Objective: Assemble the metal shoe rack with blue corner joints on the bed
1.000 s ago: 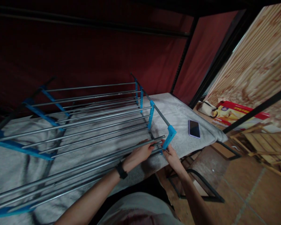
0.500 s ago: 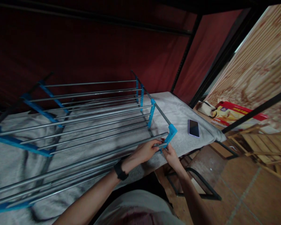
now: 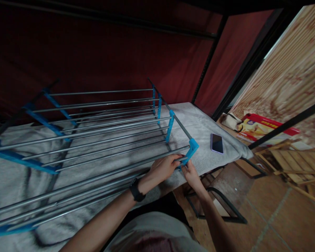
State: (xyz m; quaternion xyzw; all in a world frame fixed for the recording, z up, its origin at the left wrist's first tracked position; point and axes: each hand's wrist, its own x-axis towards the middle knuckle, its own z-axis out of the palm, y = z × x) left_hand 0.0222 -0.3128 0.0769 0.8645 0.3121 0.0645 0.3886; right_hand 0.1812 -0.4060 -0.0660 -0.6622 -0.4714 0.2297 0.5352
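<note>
- Rack (image 3: 102,130) of grey tubes w/ blue end pieces: fills left + ctr of frame, lying on grey cloth (image 3: 196,120).
- L hand (image 3: 165,166), just right of ctr: fingers closed round a short tube end (image 3: 183,159), which points at the near-right blue bracket (image 3: 191,150) (can't tell if it's seated in there).
- R hand (image 3: 191,174), right beside it: thumb + fingers pinching the lower end of that same bracket.
- Long front tube (image 3: 94,179) runs from lower left up to the bracket's upper part, passing just behind L hand.
- Dark watch (image 3: 137,190) on L wrist, lower ctr.
- Phone (image 3: 217,144), purple edge, on the cloth right of the bracket, well apart from both hands.
- Red/yellow box (image 3: 269,127) at right of frame, beyond the cloth.
</note>
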